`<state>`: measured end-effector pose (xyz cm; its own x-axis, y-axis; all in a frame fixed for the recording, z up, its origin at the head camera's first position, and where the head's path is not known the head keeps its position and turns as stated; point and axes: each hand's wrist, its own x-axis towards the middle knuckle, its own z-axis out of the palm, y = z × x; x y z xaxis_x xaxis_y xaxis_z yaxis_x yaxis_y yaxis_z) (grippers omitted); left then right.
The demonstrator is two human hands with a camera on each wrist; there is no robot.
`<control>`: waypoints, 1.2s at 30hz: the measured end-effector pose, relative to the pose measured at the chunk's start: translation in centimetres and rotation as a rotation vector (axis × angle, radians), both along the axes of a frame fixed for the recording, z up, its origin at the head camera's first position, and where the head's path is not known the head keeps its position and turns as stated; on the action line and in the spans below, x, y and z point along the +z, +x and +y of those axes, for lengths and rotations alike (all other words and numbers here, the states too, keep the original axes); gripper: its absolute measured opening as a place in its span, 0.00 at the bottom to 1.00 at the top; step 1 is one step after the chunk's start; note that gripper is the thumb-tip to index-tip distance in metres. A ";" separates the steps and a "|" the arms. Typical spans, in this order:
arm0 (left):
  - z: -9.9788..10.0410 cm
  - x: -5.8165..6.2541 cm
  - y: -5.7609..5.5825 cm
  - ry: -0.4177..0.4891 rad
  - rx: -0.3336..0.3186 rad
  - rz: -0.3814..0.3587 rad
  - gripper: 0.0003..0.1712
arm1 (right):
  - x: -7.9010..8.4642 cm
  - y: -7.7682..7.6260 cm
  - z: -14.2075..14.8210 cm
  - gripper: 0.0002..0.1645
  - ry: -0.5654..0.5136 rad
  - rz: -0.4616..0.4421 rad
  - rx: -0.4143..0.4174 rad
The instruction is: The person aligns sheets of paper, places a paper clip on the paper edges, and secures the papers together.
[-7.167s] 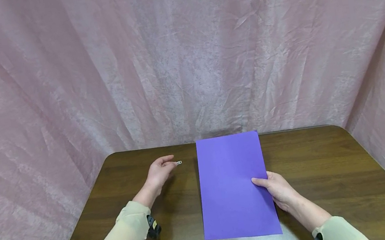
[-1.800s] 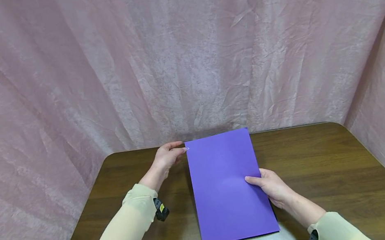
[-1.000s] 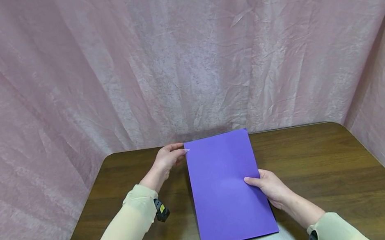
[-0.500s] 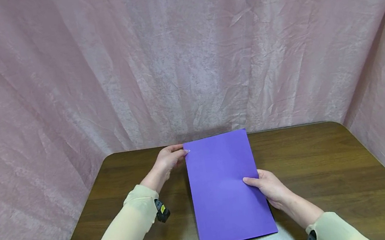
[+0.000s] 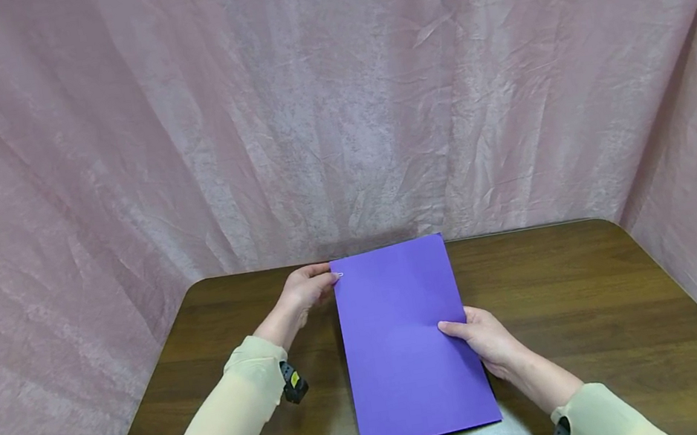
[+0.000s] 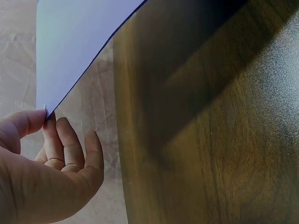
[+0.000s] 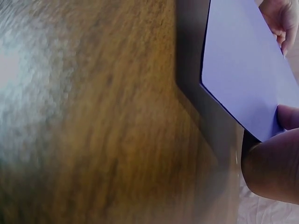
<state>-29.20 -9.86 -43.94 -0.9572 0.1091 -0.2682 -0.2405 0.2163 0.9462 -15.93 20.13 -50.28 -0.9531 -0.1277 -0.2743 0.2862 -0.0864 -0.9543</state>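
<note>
A purple sheet of paper [image 5: 402, 352] is held slightly raised over the table, its long side running away from me. Along its right edge my right hand [image 5: 492, 342] grips it, thumb on top and the other fingers underneath. At the far left corner my left hand [image 5: 298, 296] pinches a small white paper clip [image 5: 340, 274] between thumb and forefinger. The clip's looped end lies over the paper's face. In the left wrist view the clip [image 6: 45, 107] shows at the very corner, beside the thumb tip, with the other fingers loosely bent below.
The brown wooden table [image 5: 578, 303] extends to both sides of the paper. A pink velvet curtain [image 5: 331, 100] hangs right behind its far edge and around the sides. Black wrist cameras [image 5: 294, 383] sit by the pale sleeves.
Earlier the left hand held the clip apart from the paper, to its left. The clip then came onto the far left corner. Since then paper and hands have drifted slightly left.
</note>
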 end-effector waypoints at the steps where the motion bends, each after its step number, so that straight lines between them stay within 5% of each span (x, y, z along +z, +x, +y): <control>1: 0.0 -0.1 0.0 0.002 0.002 -0.002 0.27 | 0.0 0.0 0.0 0.18 0.000 0.000 0.000; 6: 0.2 -0.5 0.1 0.016 -0.009 -0.005 0.27 | 0.0 0.0 -0.1 0.17 -0.001 0.002 -0.005; 13: 2.5 -0.1 1.6 0.052 -0.146 -0.002 0.31 | 1.5 -0.2 -1.8 0.16 -0.006 0.053 0.040; 25: 0.7 0.5 0.1 0.140 0.064 0.031 0.31 | 1.5 0.1 -1.1 0.18 0.018 0.008 -0.073; 36: 0.6 0.4 0.0 0.139 0.094 0.090 0.29 | 1.3 0.4 -1.2 0.22 0.037 0.006 -0.125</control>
<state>-29.21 -9.21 -43.58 -0.9844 0.0482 -0.1694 -0.1663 0.0623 0.9841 -15.57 18.94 -48.93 -0.9625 0.0023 -0.2711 0.2699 -0.0861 -0.9590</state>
